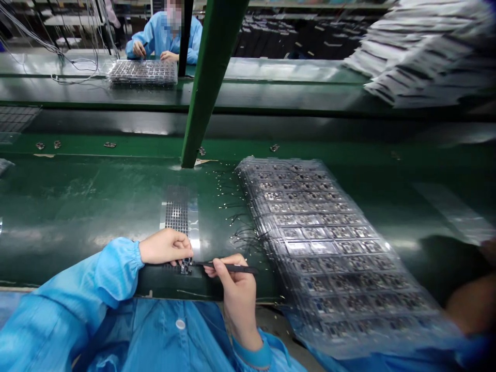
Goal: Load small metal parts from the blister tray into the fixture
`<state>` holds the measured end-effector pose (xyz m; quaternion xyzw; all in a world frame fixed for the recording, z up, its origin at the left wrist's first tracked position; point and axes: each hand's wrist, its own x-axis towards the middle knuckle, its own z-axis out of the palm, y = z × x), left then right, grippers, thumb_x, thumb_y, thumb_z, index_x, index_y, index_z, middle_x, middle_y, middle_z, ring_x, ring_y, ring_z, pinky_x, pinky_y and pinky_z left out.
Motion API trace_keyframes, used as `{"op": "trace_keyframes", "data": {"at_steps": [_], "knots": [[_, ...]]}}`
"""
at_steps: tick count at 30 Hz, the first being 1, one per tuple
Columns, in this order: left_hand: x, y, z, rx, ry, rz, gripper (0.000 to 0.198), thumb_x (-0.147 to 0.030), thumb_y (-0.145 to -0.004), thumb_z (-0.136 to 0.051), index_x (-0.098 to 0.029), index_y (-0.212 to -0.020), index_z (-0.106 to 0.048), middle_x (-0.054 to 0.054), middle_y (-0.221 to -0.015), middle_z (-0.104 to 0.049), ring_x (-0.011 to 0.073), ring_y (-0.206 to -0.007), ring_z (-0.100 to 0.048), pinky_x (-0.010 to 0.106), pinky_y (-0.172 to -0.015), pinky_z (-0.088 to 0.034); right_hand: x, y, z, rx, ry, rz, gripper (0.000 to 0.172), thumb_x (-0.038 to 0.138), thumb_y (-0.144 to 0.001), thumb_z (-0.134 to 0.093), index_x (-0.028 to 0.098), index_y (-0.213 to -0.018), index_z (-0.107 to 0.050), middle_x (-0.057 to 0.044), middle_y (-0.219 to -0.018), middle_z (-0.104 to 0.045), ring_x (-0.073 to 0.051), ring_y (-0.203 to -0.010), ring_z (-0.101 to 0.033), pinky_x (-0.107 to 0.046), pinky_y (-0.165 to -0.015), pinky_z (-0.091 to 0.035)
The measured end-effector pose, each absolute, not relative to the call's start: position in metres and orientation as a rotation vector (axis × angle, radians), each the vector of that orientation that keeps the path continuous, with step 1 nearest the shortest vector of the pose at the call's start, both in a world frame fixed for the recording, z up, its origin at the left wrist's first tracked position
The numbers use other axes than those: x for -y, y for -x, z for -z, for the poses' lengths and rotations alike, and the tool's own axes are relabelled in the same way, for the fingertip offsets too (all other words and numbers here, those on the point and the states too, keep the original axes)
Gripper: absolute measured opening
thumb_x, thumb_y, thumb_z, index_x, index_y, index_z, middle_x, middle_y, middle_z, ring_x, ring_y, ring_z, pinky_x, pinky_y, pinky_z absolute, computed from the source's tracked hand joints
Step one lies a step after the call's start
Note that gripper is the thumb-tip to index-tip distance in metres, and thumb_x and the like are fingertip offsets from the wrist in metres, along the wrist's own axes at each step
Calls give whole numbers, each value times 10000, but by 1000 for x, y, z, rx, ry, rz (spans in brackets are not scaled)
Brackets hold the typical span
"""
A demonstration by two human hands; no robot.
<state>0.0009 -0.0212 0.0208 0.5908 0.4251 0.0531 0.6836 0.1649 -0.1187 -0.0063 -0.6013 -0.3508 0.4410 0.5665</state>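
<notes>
My left hand (pixel 167 246) pinches a small circuit board (pixel 186 266) near the front edge of the green bench (pixel 96 201). In my right hand (pixel 237 289) are black tweezers (pixel 242 268), their tips pointing left and close to the board. Whether the tips touch it I cannot tell. Just beyond the board lies a clear sheet with a grid of small dark pieces (pixel 177 214), partly covered by my left hand. To the right of my hands stands a stack of clear plastic trays (pixel 271 232) filled with circuit boards.
Thin black cables (pixel 242 235) stick out from the stack's left side. A green post (pixel 209 82) rises behind the sheet. Several small parts (pixel 110 145) lie along the back ledge. Across the line sits a co-worker (pixel 163 36) with another tray stack (pixel 142 71). A blurred arm (pixel 475 302) shows at right.
</notes>
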Motion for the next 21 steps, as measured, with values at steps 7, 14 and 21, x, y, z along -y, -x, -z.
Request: {"op": "trace_keyframes", "data": {"at_steps": [7, 14, 21], "knots": [[22, -2, -26, -966, -1309, -125, 240, -361, -734, -634, -138, -722, -546, -47, -561, -535, 97, -540, -554, 198, -492, -466, 118, -162, 9, 819, 1429, -990, 238, 361, -769, -688, 164, -703, -572, 0, -646, -614, -138, -574, -631, -244, -565, -531], [22, -3, -27, -965, -1313, -128, 251, -380, -736, -613, -141, -712, -539, -42, -558, -534, 105, -547, -556, 203, -492, -467, 118, -160, 9, 841, 1458, -933, 246, 361, -765, -683, 156, -682, -575, 4, -642, -591, -139, -576, -628, -247, -567, -529], [22, -3, -26, -958, -1318, -132, 282, -420, -710, -623, -150, -709, -542, -41, -559, -528, 116, -546, -554, 224, -493, -464, 117, -160, 9, 821, 1459, -959, 246, 370, -750, -696, 162, -706, -573, -2, -643, -613, -156, -578, -642, -263, -565, -533]]}}
